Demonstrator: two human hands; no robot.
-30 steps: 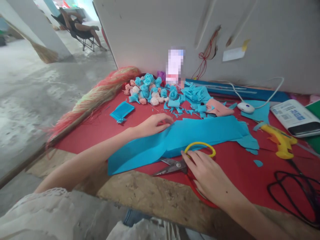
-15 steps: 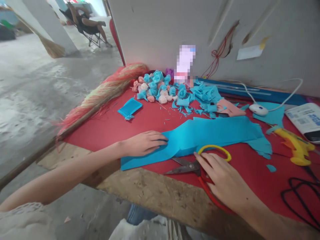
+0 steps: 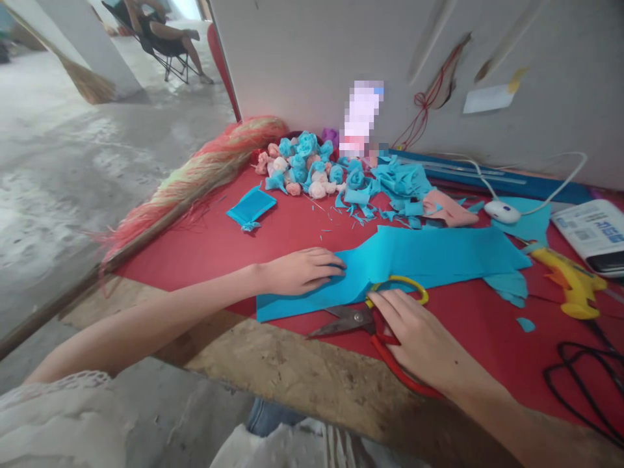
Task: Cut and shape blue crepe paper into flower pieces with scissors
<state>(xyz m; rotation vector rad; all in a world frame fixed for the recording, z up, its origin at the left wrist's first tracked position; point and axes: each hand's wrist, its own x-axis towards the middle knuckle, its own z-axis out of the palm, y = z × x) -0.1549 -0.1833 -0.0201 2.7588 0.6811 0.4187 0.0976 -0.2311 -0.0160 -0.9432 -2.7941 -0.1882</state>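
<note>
A long blue strip of crepe-like material [image 3: 439,255] stretches across the red table top [image 3: 195,253]. My left hand [image 3: 307,271] lies flat on its left part, fingers extended and pointing right. At the strip's lower edge, my right hand [image 3: 414,331] holds scissors [image 3: 359,318] with one yellow and one red handle. Their blades are apart and point left, beside the strip and over the red surface. Small blue scraps [image 3: 507,286] lie under and beside the strip's right end.
Behind are blue and pink fabric roses [image 3: 307,166], blue offcuts [image 3: 402,179] and a blurred-out phone [image 3: 361,117]. A yellow glue gun [image 3: 570,279] with black cable lies right. A broom [image 3: 195,169] lies along the left edge. A person [image 3: 170,32] sits far back.
My left hand has moved right along with the strip, whose left end has shifted right. My right hand and the scissors have moved slightly left. The view has shifted a little.
</note>
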